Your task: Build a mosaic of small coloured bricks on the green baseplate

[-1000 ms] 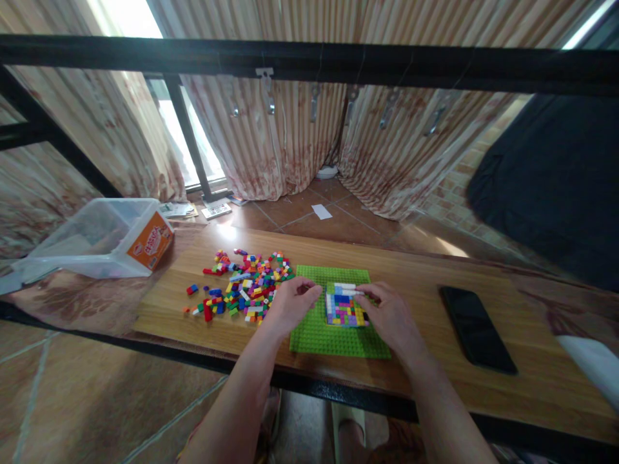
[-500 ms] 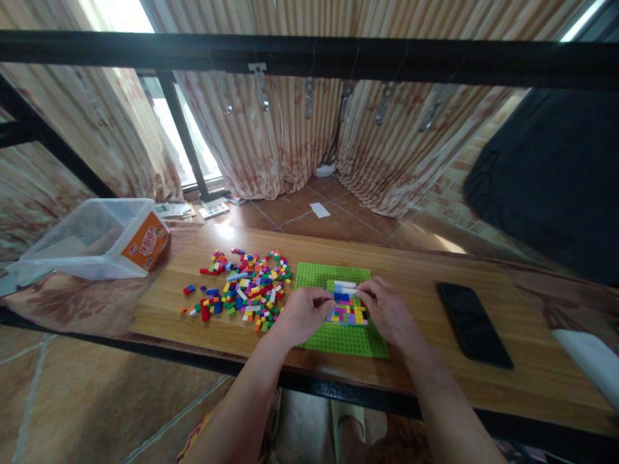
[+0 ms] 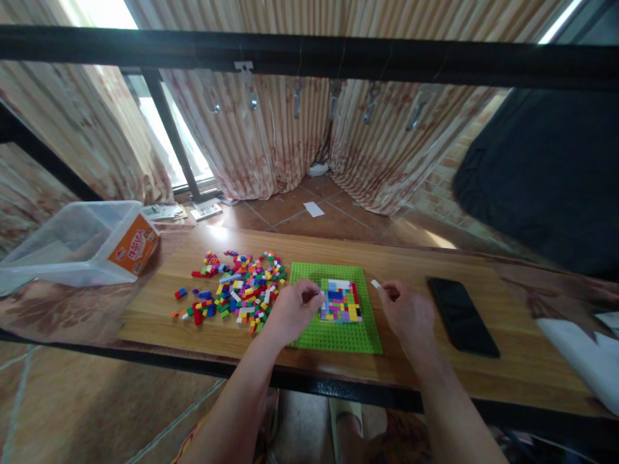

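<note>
My right hand is off to the right of the green baseplate, its fingers pinching a small white toy brick. At the left edge of the built patch, my left hand is closed, thumb and forefinger together; what they hold, if anything, is too small to make out. The patch of coloured bricks covers the middle of the baseplate, with white and light blue at the far side and red along the right. A loose pile of mixed bricks lies left of the baseplate.
A clear plastic box with an orange label stands at the left. A black phone lies on the wooden table right of my right hand. White paper is at the far right. A dark metal bar crosses above.
My right hand has drawn back to the right from the brick patch, with the white brick in its fingers. My left hand has stayed near the patch's left edge. The view has shifted slightly.
</note>
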